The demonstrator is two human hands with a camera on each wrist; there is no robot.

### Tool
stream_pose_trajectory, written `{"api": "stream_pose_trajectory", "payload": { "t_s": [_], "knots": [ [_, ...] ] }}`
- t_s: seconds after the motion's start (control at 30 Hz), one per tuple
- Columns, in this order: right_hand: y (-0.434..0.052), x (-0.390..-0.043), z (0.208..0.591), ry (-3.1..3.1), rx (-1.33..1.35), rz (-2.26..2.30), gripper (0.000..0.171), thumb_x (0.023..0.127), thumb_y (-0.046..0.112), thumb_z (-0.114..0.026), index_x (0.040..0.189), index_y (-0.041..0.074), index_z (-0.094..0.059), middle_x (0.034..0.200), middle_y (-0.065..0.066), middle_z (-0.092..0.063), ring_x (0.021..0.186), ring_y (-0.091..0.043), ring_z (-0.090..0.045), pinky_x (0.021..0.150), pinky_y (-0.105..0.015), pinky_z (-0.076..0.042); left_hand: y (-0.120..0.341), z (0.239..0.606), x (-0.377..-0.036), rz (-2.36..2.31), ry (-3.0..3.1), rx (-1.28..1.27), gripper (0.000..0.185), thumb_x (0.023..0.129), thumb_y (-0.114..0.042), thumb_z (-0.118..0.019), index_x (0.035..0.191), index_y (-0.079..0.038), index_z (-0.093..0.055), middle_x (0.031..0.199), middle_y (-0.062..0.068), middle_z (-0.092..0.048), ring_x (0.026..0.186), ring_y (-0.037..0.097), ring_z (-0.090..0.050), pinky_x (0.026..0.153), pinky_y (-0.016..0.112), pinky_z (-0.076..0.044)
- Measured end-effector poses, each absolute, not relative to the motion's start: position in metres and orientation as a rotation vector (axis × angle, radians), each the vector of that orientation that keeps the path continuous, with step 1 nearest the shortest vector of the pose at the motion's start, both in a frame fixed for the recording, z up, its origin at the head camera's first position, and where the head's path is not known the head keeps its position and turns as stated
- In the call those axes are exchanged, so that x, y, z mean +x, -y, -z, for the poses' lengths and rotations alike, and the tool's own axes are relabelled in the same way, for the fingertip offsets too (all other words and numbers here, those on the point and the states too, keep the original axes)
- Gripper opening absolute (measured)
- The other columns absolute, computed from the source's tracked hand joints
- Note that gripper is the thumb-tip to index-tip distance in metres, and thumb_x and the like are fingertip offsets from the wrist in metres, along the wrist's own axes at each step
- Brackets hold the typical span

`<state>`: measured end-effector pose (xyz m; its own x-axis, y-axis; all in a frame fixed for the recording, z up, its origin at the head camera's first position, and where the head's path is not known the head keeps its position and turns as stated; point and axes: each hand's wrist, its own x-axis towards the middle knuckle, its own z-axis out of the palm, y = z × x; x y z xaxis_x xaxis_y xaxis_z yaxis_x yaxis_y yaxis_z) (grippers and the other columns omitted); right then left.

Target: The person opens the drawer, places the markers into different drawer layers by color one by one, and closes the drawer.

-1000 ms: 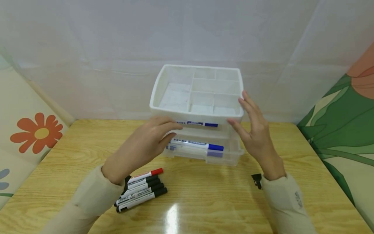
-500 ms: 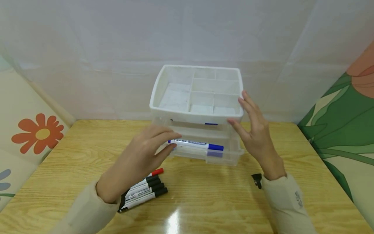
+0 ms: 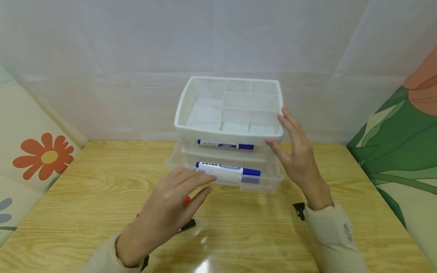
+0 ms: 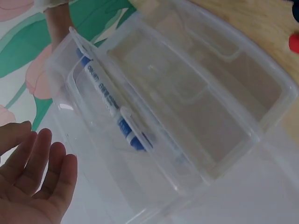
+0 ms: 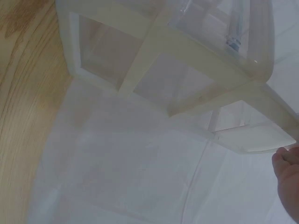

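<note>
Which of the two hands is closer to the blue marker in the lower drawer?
Left. The left hand has its fingertips just in front of the blue marker, at its left end. The right hand stands off to the right of the drawer unit, further from that marker.

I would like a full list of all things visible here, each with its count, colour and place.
drawer organiser: one, translucent white, at the back middle of the table; divided tray on top, two drawers below.
blue markers: two, white barrels with blue caps; one in the upper drawer, one in the lower drawer, which is pulled out.
loose markers: count hidden, a red cap and a black cap show, on the table under the left hand.
table: one, light wood.
black clip: one, by the right wrist.
left hand: fingers straight, at the lower drawer front.
right hand: open, beside the organiser's right side.
</note>
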<state>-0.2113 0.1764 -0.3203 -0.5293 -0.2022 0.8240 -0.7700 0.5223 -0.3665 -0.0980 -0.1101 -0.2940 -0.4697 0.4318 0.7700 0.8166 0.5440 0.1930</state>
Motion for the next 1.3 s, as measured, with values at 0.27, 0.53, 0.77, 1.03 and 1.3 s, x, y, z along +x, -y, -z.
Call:
{"api": "stream_pose_trajectory", "payload": {
  "t_s": [0.27,0.53,0.77,1.03,1.3],
  "knots": [
    [-0.175,-0.211,0.32,2.033,0.784,-0.969,0.072,0.096,0.051,-0.054,0.143,-0.004,-0.046,0.157,-0.014,-0.037,0.144,-0.036,-0.039,0.119,-0.039,-0.034,0.104,0.313,-0.091,0.948,2.202,-0.961,0.017,0.09,-0.009,-0.072,0.107,-0.009,-0.073,0.094,-0.001,-0.074,0.088,0.01,-0.068,0.078,0.015,-0.052],
    [-0.175,-0.21,0.32,2.031,0.788,-0.966,0.07,0.097,0.049,-0.055,0.143,-0.003,-0.046,0.157,-0.015,-0.037,0.144,-0.035,-0.039,0.119,-0.038,-0.034,0.096,0.33,-0.088,1.501,2.418,-0.778,0.02,0.092,-0.012,-0.071,0.112,-0.012,-0.072,0.099,-0.001,-0.075,0.087,0.005,-0.067,0.076,0.023,-0.058],
    [-0.175,-0.21,0.319,2.026,0.79,-0.965,0.071,0.097,0.049,-0.054,0.143,-0.004,-0.046,0.157,-0.016,-0.038,0.143,-0.036,-0.04,0.118,-0.039,-0.035,0.087,0.338,-0.087,2.181,2.403,-0.459,0.033,0.095,-0.016,-0.066,0.124,0.0,-0.063,0.109,0.023,-0.071,0.089,0.008,-0.069,0.081,0.027,-0.059],
    [-0.177,-0.21,0.32,2.052,0.788,-0.921,0.072,0.097,0.049,-0.053,0.144,-0.005,-0.043,0.158,-0.017,-0.035,0.144,-0.036,-0.039,0.12,-0.036,-0.032,0.072,0.338,-0.087,2.602,2.16,-0.063,0.042,0.096,-0.016,-0.065,0.132,0.002,-0.055,0.111,0.011,-0.073,0.092,0.015,-0.067,0.084,0.031,-0.058],
    [-0.178,-0.21,0.322,2.064,0.775,-0.904,0.073,0.097,0.05,-0.052,0.145,-0.004,-0.043,0.159,-0.015,-0.034,0.144,-0.036,-0.038,0.12,-0.038,-0.032,0.061,0.336,-0.089,2.749,1.892,0.111,0.036,0.097,-0.021,-0.064,0.125,-0.002,-0.05,0.112,0.004,-0.073,0.097,0.017,-0.068,0.085,0.032,-0.056]
  ]
}}
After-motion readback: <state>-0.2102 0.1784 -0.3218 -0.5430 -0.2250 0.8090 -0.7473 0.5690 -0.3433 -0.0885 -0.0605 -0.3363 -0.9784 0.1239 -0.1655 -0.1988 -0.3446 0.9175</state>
